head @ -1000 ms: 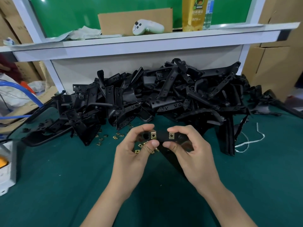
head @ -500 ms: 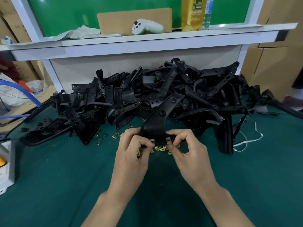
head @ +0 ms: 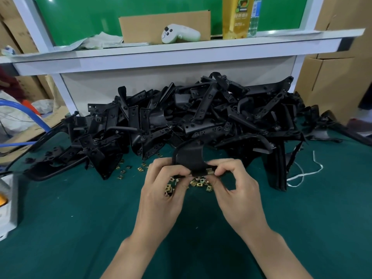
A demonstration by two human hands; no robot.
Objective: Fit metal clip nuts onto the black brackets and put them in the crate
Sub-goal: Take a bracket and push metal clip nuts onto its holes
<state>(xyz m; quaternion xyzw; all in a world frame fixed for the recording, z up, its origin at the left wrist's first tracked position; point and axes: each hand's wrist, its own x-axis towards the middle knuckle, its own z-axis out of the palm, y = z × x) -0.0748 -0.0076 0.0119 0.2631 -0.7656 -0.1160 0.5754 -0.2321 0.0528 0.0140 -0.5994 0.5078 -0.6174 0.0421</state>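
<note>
White game controller point(head: 179, 34) on the shelf point(head: 181, 49); yellow bottle point(head: 236, 17) beside it.

Clip nuts point(head: 198, 183) before bracket pile point(head: 181, 121) (touching).

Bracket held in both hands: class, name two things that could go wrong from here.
1. The clip nut, pinched by the right hand at the edge of the bracket, may slip off askew and drop among the loose clip nuts.
2. The left hand grips only that lower edge, so the bracket could twist.
</note>
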